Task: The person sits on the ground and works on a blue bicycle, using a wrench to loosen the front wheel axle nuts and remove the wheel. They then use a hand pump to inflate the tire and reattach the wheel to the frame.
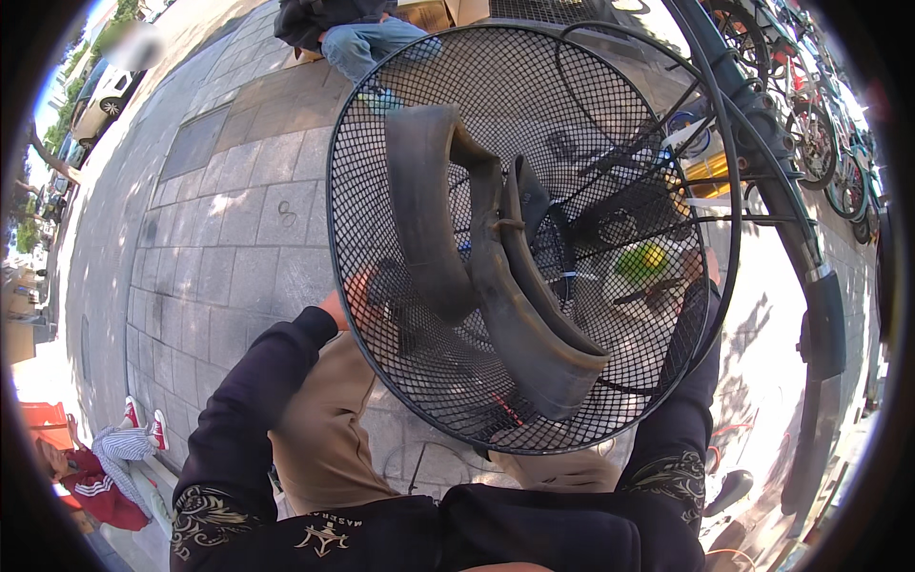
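Observation:
A large black wire mesh basket (pixel 419 71) fills the middle, its round rim facing up at me. Inside lies a folded grey-black rubber inner tube (pixel 424 205), with a valve stem at its middle. My left hand (pixel 358 294) is at the basket's left side, mostly behind the mesh, next to a dark shape I cannot make out. On the far side of the mesh at the right, my right hand (pixel 703 271) shows only in part below the rim. The mesh hides the fingers of both hands.
A dark bicycle frame (pixel 767 162) stands close on the right, with parked bicycles (pixel 815 129) beyond. Through the mesh show a green and yellow item (pixel 643 262) and dark parts. A person in jeans (pixel 355 50) sits ahead; another in red (pixel 105 481) is at lower left.

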`<action>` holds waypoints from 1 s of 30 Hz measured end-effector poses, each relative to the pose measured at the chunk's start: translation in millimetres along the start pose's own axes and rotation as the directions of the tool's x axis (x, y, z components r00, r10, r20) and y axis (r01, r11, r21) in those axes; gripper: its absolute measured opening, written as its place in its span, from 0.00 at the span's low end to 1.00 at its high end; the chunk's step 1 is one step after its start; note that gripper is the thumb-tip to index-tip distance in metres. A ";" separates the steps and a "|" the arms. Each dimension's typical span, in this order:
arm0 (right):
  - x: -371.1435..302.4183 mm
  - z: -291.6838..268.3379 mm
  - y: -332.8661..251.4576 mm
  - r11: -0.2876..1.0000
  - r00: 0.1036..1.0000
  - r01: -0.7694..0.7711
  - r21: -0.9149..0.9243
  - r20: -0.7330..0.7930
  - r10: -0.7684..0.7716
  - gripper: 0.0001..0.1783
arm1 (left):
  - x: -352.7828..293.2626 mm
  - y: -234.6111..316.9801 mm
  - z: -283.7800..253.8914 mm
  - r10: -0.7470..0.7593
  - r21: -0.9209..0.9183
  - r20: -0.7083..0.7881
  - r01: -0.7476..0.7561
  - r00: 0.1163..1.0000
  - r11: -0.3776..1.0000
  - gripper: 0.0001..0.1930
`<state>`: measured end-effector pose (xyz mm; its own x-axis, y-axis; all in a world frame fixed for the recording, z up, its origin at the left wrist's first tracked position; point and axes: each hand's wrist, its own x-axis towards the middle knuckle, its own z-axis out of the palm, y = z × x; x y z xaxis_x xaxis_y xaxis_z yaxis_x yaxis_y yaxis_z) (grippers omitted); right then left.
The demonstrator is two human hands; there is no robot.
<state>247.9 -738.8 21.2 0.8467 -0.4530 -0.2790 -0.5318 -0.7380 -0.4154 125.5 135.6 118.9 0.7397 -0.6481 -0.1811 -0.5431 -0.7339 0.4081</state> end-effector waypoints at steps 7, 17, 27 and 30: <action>-31.7 49.5 -35.1 0.970 0.898 -0.185 -0.158 -0.429 0.101 0.23 | 0.0 27.1 -19.4 -0.028 -0.313 -0.113 -0.008 0.993 0.950 0.22; -101.3 -14.6 -85.4 0.990 0.984 -0.024 -0.138 -0.179 -0.001 0.20 | -3.1 49.3 -34.9 -0.402 -0.411 -0.070 0.341 0.913 0.846 0.26; -71.1 -8.5 -40.7 0.995 0.966 -0.036 -0.095 -0.257 0.011 0.20 | 16.6 43.1 -27.4 -0.087 -0.476 -0.131 0.014 0.987 0.880 0.30; -68.3 -8.6 -36.5 0.995 0.959 -0.031 -0.099 -0.285 0.001 0.20 | 14.2 40.9 -23.5 -0.075 -0.454 -0.114 0.015 0.991 0.891 0.28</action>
<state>209.6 -685.2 62.9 0.8161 -0.5775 -0.0211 -0.5530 -0.7697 -0.3190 123.1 101.2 154.0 0.8187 -0.5641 -0.1077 -0.2926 -0.5711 0.7670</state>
